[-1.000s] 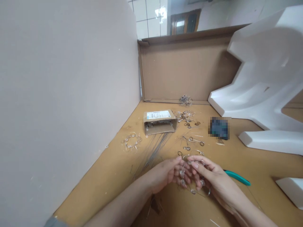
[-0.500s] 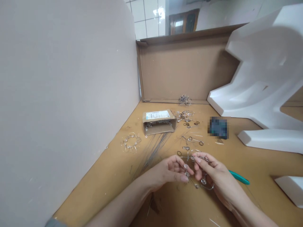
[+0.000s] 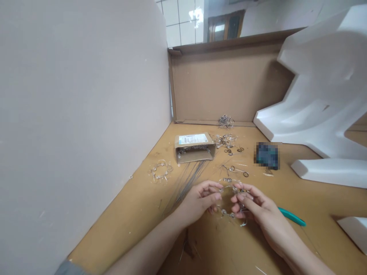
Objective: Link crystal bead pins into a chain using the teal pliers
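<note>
Both hands hold one ring of thin wire strung with clear beads (image 3: 229,198) just above the brown tabletop (image 3: 134,214). My left hand (image 3: 200,200) pinches the ring's left side between thumb and fingers. My right hand (image 3: 252,206) pinches its right side, fingers curled. A teal-handled pair of pliers (image 3: 292,217) lies on the table just right of my right hand. A bundle of straight thin wires (image 3: 189,179) lies in front of my left hand.
A small cardboard box (image 3: 194,147) with a label stands further back, with loose rings and beads (image 3: 229,143) beside it. A finished bead ring (image 3: 160,170) lies at the left. White foam blocks (image 3: 321,103) fill the right, a cardboard wall (image 3: 223,84) the back, a white panel (image 3: 80,114) the left.
The bead ring has been turned and opened out between the hands, from a bunched cluster into a rounder loop. Both hands shifted slightly upward and apart.
</note>
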`<state>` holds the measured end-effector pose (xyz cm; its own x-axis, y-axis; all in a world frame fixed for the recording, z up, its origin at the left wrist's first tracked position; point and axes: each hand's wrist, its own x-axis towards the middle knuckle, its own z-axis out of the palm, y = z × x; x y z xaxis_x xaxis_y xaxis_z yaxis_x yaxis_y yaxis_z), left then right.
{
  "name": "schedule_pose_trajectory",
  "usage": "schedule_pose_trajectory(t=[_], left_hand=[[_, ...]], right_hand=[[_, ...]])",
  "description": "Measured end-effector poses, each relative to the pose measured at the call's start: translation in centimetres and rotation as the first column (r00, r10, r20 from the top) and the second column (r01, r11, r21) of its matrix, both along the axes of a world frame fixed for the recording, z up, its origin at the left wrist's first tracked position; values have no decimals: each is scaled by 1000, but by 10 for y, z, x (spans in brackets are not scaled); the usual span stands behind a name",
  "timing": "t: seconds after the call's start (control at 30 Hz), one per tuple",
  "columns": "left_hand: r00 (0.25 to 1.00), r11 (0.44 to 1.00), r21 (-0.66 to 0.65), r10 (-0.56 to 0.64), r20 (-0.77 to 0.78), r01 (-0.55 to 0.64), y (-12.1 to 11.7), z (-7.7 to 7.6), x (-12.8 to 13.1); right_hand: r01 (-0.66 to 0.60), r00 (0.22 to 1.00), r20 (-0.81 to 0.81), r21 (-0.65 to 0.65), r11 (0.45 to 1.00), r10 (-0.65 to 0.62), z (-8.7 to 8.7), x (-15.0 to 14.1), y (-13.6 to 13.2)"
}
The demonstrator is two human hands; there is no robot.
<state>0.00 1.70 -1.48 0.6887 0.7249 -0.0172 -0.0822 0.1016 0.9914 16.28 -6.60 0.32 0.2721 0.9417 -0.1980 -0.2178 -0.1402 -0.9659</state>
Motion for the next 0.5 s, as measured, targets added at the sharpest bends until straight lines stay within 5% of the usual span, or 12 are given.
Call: schedule_pose_trajectory(t=[0.5], left_hand=[[964,970,4,244,-107,-245,6,11,-1]], right_hand=[[-87,996,-39,-72,994,85,3,-1,-1]])
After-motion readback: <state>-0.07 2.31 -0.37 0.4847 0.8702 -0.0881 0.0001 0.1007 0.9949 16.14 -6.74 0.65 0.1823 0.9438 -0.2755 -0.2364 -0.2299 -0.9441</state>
